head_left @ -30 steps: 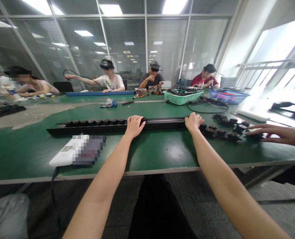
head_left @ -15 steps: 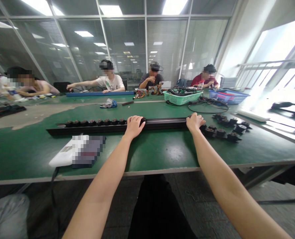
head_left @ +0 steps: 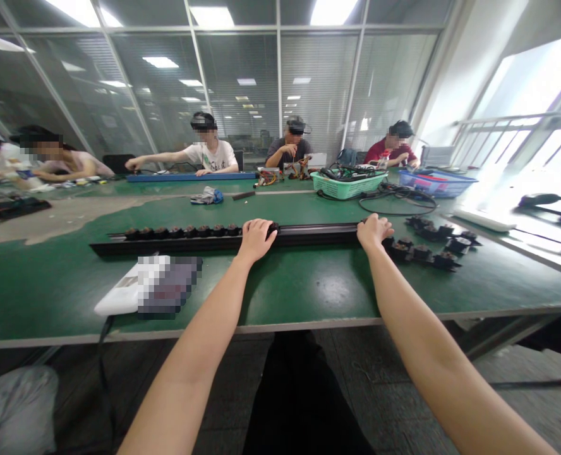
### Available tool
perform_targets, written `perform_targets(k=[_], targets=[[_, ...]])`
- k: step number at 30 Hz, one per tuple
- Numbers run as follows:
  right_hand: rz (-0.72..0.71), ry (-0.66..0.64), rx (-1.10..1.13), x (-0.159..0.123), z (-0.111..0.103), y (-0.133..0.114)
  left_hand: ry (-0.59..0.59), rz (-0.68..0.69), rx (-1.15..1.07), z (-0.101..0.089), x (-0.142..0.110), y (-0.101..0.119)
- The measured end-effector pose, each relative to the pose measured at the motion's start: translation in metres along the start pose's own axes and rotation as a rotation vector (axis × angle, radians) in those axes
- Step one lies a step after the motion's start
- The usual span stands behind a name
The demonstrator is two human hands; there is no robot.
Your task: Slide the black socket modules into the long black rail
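The left arm [head_left: 186, 373] and right arm [head_left: 432, 360] are bare all the way to the bottom edge of the view, long and slender, tapering to narrow wrists. The left hand [head_left: 256, 241] and right hand [head_left: 374, 231] are bare too, with slim fingers [head_left: 267, 227]. Black trousers [head_left: 304, 404] show between the arms, plain and matte, so dark that any folds or seams are hidden.

Nothing readable. Dark print on a seated co-worker's white cotton T-shirt [head_left: 213, 162] is too small; the flat white package [head_left: 122, 295] is pixelated.
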State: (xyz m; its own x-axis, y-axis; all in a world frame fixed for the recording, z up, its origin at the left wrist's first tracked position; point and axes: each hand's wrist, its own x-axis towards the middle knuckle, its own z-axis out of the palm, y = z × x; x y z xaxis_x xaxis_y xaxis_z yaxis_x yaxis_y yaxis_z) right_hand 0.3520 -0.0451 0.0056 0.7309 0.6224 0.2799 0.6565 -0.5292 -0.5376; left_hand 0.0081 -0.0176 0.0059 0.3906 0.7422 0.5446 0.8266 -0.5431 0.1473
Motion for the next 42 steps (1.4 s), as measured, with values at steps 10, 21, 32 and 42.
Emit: perform_targets(k=[10,21,32,42], targets=[[-0.008,0.018,-0.007,0.012,0.0,0.012,0.008,0.004,-0.004,0.0,0.0,0.0],[0.004,0.034,-0.044,0.019,0.002,0.018,0.004,0.002,0.024,0.0,0.0,0.0],[0.005,0.038,-0.038,0.02,0.001,0.019,0.0,-0.003,0.02,0.0,-0.001,-0.001],[0.036,0.049,-0.028,0.025,0.002,0.022,-0.001,0.002,0.015,0.0,-0.001,-0.001]])
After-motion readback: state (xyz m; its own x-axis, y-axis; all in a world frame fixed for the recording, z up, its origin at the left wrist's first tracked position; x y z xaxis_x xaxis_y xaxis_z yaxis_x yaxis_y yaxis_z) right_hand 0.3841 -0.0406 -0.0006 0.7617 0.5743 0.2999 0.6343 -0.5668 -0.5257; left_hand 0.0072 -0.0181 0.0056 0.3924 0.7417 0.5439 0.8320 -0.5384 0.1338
